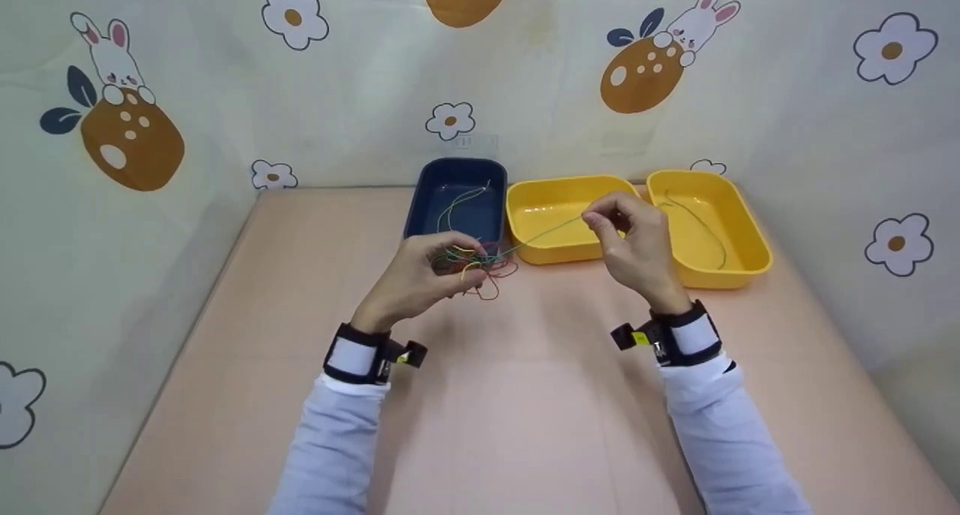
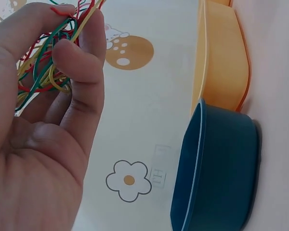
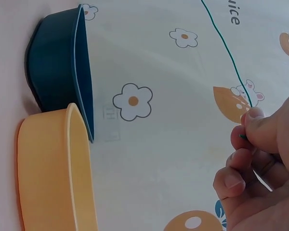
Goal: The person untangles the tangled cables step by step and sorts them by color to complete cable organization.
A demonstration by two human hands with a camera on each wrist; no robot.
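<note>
My left hand (image 1: 416, 279) holds a loose tangle of thin red, green and yellow wires (image 2: 41, 72) between thumb and fingers, in front of the blue bin. Loops of it stick out past the fingertips. Thumb and forefinger of my right hand (image 1: 637, 249) pinch one green wire (image 3: 226, 48) near its end, above the middle yellow bin. That wire runs taut from the tangle across to the right hand, and a short green tip shows below the pinch in the right wrist view. Where it enters the tangle is hidden among the other strands.
Along the back wall stand a dark blue bin (image 1: 426, 196), a yellow bin (image 1: 566, 254) and another yellow bin (image 1: 720, 279). Greenish wires (image 1: 452, 206) lie in the blue bin, and a green wire (image 1: 709, 230) lies in the right yellow one. A pinkish cover spreads over the table (image 1: 510, 425).
</note>
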